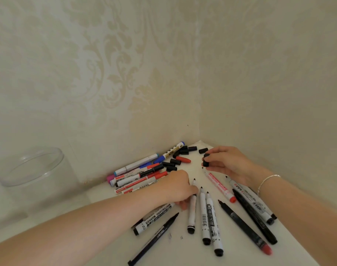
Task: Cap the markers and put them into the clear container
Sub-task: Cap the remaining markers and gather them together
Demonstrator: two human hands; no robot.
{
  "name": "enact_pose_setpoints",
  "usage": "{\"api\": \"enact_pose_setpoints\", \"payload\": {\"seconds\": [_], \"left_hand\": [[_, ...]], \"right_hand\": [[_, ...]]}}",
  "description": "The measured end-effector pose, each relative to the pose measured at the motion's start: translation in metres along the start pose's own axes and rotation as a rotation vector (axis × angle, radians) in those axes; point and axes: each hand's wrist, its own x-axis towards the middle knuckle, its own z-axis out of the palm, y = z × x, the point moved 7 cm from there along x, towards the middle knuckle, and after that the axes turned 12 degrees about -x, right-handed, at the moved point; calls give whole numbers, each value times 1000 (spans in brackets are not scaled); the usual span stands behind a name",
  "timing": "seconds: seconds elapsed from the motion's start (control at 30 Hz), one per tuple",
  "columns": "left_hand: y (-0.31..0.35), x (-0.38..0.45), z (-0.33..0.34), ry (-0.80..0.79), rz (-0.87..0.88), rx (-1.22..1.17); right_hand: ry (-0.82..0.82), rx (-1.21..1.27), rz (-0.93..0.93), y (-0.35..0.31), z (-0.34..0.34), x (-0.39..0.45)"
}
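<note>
One black cap (206, 160) in right hand (224, 166)

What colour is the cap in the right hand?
Black; the cap pinched by the right hand shows in the head view.

Uncapped markers (211, 214) fan across the table (110, 244) at centre-right; loose caps (180, 156) sit behind them in the wall corner, capped markers (139, 175) piled to their left, w/ the clear container (32, 173) at far left.
</note>
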Motion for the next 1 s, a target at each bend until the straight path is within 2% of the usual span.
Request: {"api": "enact_pose_setpoints", "payload": {"seconds": [0.23,0.43,0.6,0.8,1.0], "left_hand": [[10,-4,-14,88,83,-260],[24,-10,-23,186,200,-348],[28,-11,-24,181,220,-372],[32,-13,-24,179,242,-350],[33,-9,-26,200,262,-344]], "right_hand": [[-13,180,-17,-1,-2,-3],[20,247,-59,-4,-4,-1],[43,272,-70,-5,-5,-1],[-29,227,-52,-7,0,-5],[18,259,-94,-10,-3,-5]]}}
